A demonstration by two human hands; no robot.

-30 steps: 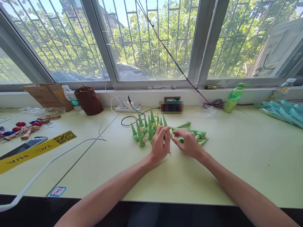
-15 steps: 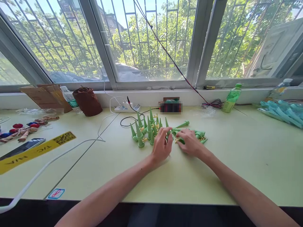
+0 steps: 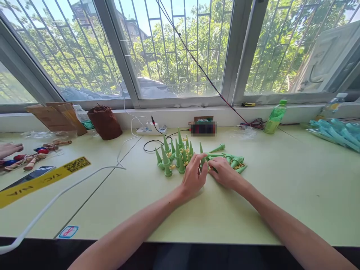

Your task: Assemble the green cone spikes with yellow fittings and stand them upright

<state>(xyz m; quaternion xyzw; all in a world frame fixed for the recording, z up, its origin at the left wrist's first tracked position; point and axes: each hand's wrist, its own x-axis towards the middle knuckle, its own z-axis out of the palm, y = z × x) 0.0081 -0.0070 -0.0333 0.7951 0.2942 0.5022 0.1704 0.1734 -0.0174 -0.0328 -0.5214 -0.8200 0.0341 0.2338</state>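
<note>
On the table stands a cluster of upright green cones [image 3: 165,161] with collared bases and small yellow pieces among them. My left hand [image 3: 193,174] is at the right side of this cluster, its thumb and fingers closed around one upright green cone [image 3: 202,150]. Close beside it, my right hand [image 3: 225,173] has its fingers bent and pinched together near that cone's base; what they hold is hidden. Behind and right of my right hand lies a loose pile of green cones [image 3: 236,161] with yellow bits. A single cone [image 3: 217,148] lies on its side beyond.
At the back are a power strip [image 3: 152,129], a blurred dark box [image 3: 204,127] and a green bottle [image 3: 275,118]. Left are a brown pouch [image 3: 104,122], kendama-like toys [image 3: 42,150], a white cable [image 3: 70,183] and another person's hand [image 3: 9,150]. Teal pieces [image 3: 337,131] lie right.
My right hand has drawn slightly left, up against my left hand. The cone in my left hand has shifted a little to the right. Another person's hand has appeared at the far left.
</note>
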